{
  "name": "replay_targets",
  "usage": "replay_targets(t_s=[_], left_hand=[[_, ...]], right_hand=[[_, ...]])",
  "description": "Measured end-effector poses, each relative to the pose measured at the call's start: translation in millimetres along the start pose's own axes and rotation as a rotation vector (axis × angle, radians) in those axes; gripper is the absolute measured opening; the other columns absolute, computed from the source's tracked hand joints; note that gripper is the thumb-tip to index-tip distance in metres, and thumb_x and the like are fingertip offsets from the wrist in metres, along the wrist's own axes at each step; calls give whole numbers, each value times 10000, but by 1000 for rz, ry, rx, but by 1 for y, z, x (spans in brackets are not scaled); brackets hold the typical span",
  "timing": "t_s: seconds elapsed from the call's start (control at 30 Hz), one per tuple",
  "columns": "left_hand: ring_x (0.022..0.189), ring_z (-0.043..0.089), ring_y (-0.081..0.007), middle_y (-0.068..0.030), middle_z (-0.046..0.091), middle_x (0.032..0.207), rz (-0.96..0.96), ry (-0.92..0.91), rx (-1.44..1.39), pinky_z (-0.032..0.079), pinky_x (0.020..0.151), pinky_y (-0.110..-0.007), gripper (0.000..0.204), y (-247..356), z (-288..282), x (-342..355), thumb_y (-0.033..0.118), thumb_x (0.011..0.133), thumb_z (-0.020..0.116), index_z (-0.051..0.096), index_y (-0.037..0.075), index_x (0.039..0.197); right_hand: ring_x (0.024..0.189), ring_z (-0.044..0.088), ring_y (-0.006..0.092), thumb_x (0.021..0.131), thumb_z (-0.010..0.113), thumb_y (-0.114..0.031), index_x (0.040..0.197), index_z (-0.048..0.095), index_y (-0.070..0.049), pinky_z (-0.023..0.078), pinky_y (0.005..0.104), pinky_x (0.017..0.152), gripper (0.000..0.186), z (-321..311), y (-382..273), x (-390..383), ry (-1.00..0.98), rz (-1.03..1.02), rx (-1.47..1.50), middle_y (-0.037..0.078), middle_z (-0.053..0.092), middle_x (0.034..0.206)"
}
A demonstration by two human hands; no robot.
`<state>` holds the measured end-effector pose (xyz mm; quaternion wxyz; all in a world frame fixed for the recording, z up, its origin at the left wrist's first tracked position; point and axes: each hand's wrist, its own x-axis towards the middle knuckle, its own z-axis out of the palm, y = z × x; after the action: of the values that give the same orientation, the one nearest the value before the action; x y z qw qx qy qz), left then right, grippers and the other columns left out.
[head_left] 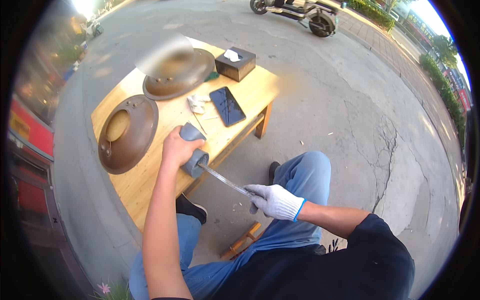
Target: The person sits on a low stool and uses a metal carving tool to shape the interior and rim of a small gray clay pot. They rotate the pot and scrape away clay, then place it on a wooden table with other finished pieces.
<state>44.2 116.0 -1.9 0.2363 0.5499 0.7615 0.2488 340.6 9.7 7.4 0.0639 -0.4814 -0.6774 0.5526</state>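
Observation:
My bare left hand [176,147] is closed around a grey cylinder [190,168] at the near edge of the wooden table [137,197]. Its hollow-looking end is turned toward my right hand. In a white knit glove with a blue cuff, my right hand [275,200] grips a long, thin metal strip, perhaps a file [225,180]. The strip's far end meets the open end of the cylinder; how deep it goes inside is hidden.
Two brown round metal pieces with central openings, one nearer [142,142] and one farther [204,75], lie on the table. Beside them are a crumpled tissue [198,103], a black phone [227,106] and a dark tissue box [241,65]. A scooter [305,14] stands beyond; a small wooden stool [242,241] is below me.

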Motion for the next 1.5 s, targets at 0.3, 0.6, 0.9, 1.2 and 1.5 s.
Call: replay_targets(t_s=[0.3, 0.6, 0.9, 1.2, 1.5], left_hand=[[1219, 640, -381, -295, 647, 1314, 7, -24, 102, 510, 1048, -407, 937, 3, 1, 2, 484, 663, 853, 570, -72, 1363], [1226, 640, -377, -290, 655, 1304, 44, -51, 142, 503, 1054, -396, 1009, -10, 2, 9, 555, 659, 855, 560, -88, 1379], [1183, 653, -392, -291, 672, 1252, 92, -32, 107, 519, 1012, -413, 940, -20, 3, 8, 548, 689, 841, 562, -45, 1364], [1228, 627, -382, -289, 644, 1304, 89, -104, 89, 495, 1052, -415, 964, -14, -2, 4, 537, 705, 845, 533, -51, 1401], [1221, 639, -368, -290, 653, 1298, 63, -73, 41, 493, 1060, -401, 990, -13, 1, 4, 533, 696, 866, 534, -59, 1417]], right_hand=[[696, 743, 219, 1016, 546, -156, 1495, 492, -84, 593, 347, 674, 487, -1, -23, 10, 25, -127, -192, 113, 772, 905], [635, 708, 154, 1034, 547, -225, 1280, 662, 11, 578, 300, 616, 359, 4, -23, 49, -20, -61, 27, 99, 778, 880], [634, 654, 119, 1035, 560, -176, 1444, 544, -10, 562, 281, 598, 442, 13, -12, 80, -139, -63, 235, 74, 696, 794], [655, 721, 250, 1021, 517, -148, 1557, 441, -137, 587, 378, 663, 541, 13, -30, 68, -63, -191, -30, 125, 734, 775], [686, 735, 288, 1022, 518, -117, 1548, 468, -170, 586, 398, 707, 532, 24, -15, 77, 57, -319, -118, 124, 730, 759]])
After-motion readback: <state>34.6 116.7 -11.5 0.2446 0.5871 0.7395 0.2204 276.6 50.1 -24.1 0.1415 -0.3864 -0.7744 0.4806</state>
